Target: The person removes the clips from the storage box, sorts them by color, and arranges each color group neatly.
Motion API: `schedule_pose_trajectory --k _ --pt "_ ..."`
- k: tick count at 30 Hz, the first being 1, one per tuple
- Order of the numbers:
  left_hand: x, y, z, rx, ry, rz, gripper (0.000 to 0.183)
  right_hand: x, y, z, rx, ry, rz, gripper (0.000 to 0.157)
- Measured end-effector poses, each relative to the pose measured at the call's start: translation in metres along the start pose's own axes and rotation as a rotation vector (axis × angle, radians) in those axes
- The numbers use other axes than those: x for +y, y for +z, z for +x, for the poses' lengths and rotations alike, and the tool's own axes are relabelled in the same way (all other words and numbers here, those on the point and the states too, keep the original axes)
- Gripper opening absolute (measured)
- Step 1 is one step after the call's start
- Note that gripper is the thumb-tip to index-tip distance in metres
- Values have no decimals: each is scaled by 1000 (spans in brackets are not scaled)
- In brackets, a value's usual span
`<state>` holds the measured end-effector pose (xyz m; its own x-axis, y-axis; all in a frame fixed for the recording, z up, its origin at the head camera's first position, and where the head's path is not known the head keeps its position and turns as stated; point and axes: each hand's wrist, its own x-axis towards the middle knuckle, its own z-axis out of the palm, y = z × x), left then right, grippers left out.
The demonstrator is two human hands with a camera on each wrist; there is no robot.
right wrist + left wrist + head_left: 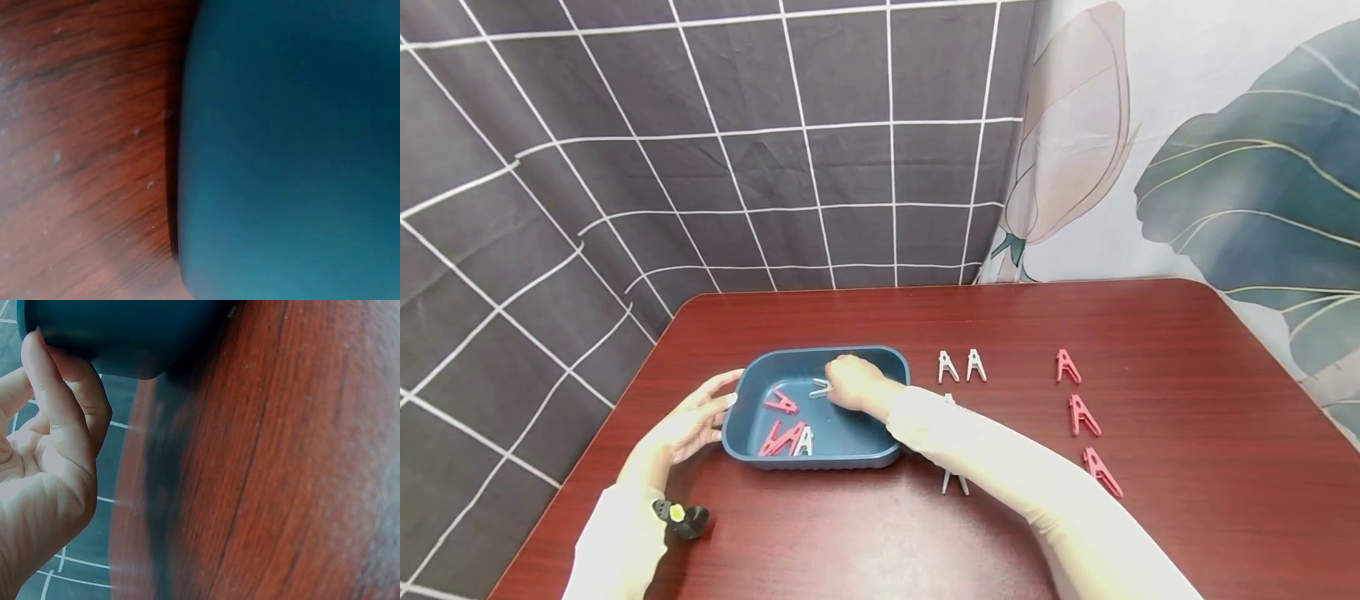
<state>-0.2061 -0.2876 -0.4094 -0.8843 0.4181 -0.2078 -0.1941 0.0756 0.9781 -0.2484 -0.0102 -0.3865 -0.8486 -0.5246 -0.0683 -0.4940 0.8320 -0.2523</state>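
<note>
A blue plastic basin [850,461] stands on the table, with pink clothespins [782,402] and a white clothespin [805,441] lying in its left part. My right hand [852,382] reaches inside, its fingers curled and pinching another white clothespin [819,388], whose legs stick out to the left; the fingertips are hidden. At the basin's left end my left hand [694,419] touches the outer wall with loosely extended fingers [59,406]. Only the basin's side [287,156] and tabletop fill the right wrist view; the right hand is not seen there.
Two white clothespins [947,367] stand side by side right of the basin. Others [954,481] lie partly under my right forearm. Three pink clothespins [1080,415] form a column farther right on the reddish-brown table [1195,400]. Grey checked cloth [842,167] hangs behind.
</note>
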Motion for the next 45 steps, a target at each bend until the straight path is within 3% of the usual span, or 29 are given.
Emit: schedule_pose_trajectory --k 10,21,28,36,41,45 --pt "1 0 -1 8 -5 6 39 -4 1 -2 -38 17 -34 11" --pt "1 2 0 -6 18 -1 39 -3 4 -2 -23 10 -59 6" --pt "2 3 0 28 -7 26 41 4 -2 -3 15 11 130 17" --pt "4 3 0 16 -2 31 41 12 -4 -5 54 35 348 15" --pt "3 4 0 11 3 26 43 13 -5 -7 20 77 421 21" --pt "3 3 -1 13 6 21 42 13 -7 -8 9 68 417 19"
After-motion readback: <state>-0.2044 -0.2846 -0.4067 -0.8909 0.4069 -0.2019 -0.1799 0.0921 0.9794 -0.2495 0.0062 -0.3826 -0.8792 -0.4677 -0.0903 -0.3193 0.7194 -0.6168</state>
